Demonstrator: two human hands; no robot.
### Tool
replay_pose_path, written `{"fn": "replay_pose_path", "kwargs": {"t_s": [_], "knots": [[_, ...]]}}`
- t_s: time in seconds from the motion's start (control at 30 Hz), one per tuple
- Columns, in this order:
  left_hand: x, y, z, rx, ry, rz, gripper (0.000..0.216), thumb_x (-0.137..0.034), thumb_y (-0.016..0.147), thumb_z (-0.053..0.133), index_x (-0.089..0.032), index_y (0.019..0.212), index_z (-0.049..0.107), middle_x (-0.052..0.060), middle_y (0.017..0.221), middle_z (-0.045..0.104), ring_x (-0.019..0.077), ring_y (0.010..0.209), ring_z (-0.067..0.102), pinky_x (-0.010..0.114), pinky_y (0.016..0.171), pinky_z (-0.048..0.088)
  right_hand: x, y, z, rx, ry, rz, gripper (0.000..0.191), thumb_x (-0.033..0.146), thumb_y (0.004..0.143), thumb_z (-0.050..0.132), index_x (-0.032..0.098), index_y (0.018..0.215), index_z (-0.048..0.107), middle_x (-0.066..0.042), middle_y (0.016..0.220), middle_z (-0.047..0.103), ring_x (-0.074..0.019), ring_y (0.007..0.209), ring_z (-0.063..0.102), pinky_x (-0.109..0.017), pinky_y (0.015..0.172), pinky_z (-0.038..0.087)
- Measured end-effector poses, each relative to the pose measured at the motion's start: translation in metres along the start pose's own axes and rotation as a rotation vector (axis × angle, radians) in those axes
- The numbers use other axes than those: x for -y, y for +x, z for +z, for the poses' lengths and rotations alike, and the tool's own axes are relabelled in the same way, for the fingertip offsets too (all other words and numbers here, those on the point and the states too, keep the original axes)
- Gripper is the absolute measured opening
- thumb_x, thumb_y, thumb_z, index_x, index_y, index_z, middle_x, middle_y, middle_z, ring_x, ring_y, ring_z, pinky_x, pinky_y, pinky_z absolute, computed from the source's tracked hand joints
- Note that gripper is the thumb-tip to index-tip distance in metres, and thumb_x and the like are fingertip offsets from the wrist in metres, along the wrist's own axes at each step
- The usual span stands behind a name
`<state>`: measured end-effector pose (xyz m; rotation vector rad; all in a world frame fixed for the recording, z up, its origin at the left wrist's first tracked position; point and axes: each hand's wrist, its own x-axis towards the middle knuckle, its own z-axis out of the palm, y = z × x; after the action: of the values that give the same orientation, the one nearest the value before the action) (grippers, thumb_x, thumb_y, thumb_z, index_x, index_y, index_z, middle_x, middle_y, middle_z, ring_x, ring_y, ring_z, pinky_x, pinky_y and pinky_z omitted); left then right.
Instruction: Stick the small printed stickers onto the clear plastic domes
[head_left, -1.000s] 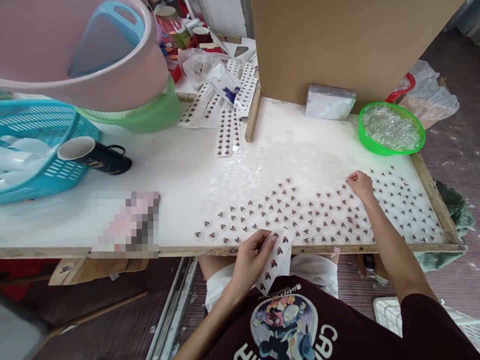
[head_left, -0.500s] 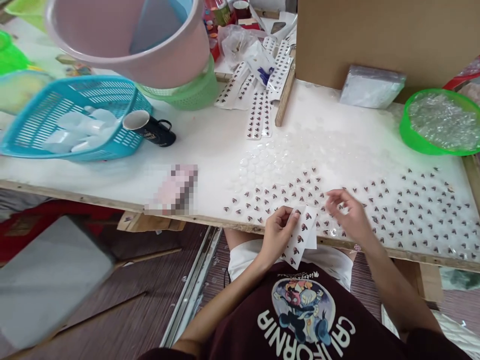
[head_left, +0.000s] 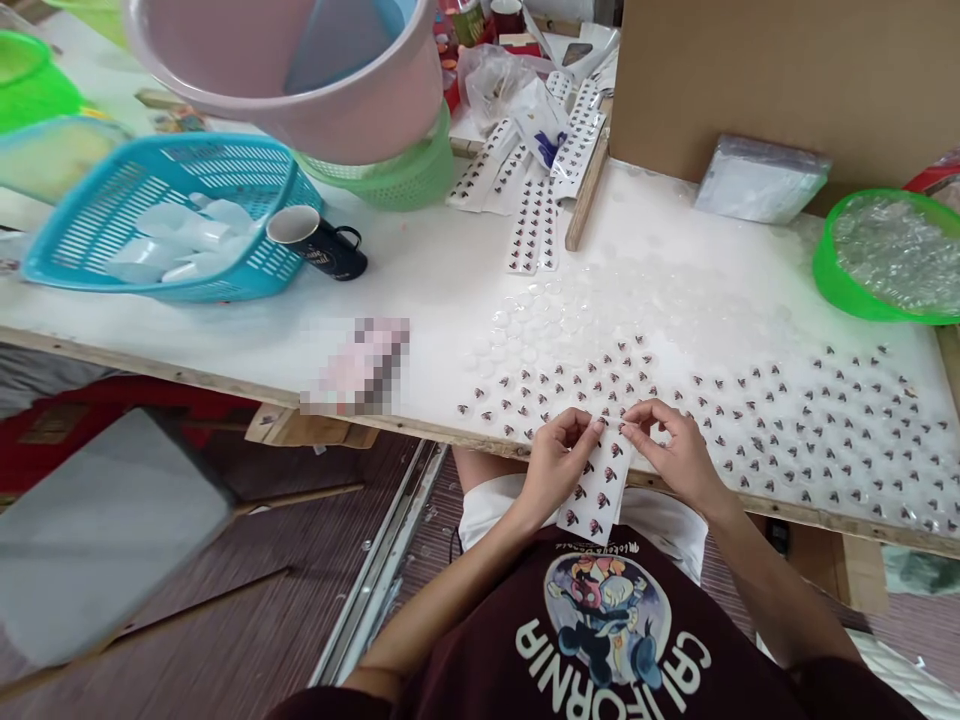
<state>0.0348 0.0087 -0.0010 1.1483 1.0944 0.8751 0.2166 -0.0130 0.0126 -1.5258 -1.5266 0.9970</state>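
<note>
A white sticker sheet (head_left: pixel 598 492) printed with rows of small dark-and-pink motifs hangs over the table's front edge. My left hand (head_left: pixel 559 455) pinches its upper left part between thumb and fingers. At the sheet's upper right corner, the thumb and forefinger of my right hand (head_left: pixel 673 450) are pressed together on a sticker; whether it has lifted from the backing is too small to tell. Beyond both hands, many small clear round pieces (head_left: pixel 825 430) lie on the table with the same motif on them. Plain clear discs (head_left: pixel 517 320) lie behind these.
A blue basket (head_left: pixel 45 262) with white rolls, a dark mug (head_left: pixel 334 258) and a blurred pink item (head_left: pixel 364 365) are at left. More sticker sheets (head_left: pixel 532 235) lie by a wooden strip (head_left: pixel 587 190). A green bowl (head_left: pixel 832 275) of clear pieces stands right, near a plastic-wrapped stack (head_left: pixel 761 180).
My right hand has come left from above the motif-marked pieces to the sheet's upper right corner. My left hand still holds the sheet. The view has shifted slightly.
</note>
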Motion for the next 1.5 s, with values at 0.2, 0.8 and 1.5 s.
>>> {"fn": "replay_pose_path", "kwargs": {"t_s": [0.2, 0.8, 1.5], "knots": [[0.002, -0.001, -0.001, -0.02, 0.04, 0.001, 0.035, -0.049, 0.088, 0.064, -0.017, 0.074, 0.057, -0.004, 0.062, 0.045, 0.0102, 0.057, 0.038, 0.023, 0.051, 0.031, 0.005, -0.003, -0.001, -0.153, -0.027, -0.15, 0.012, 0.037, 0.093, 0.063, 0.028, 0.085, 0.065, -0.004, 0.086, 0.064, -0.0232, 0.082, 0.058, -0.041, 0.079, 0.046], [0.007, -0.007, 0.005, 0.152, 0.21, 0.028, 0.033, -0.046, 0.09, 0.06, -0.018, 0.073, 0.055, -0.002, 0.064, 0.05, 0.0126, 0.06, 0.043, 0.023, 0.055, 0.034, -0.04, 0.028, -0.063, -0.469, 0.292, 0.026, 0.044, 0.037, 0.08, 0.075, 0.03, 0.111, 0.043, -0.001, 0.092, 0.062, -0.0202, 0.088, 0.065, -0.041, 0.085, 0.055], [0.007, -0.005, 0.001, 0.149, 0.217, 0.016, 0.03, -0.041, 0.09, 0.06, -0.018, 0.072, 0.054, -0.004, 0.061, 0.044, 0.011, 0.058, 0.039, 0.023, 0.055, 0.031, -0.145, 0.074, -0.13, -0.526, -0.44, 0.294, 0.04, 0.028, 0.07, 0.062, 0.027, 0.105, 0.042, -0.001, 0.089, 0.059, -0.024, 0.088, 0.058, -0.043, 0.09, 0.041]]}}
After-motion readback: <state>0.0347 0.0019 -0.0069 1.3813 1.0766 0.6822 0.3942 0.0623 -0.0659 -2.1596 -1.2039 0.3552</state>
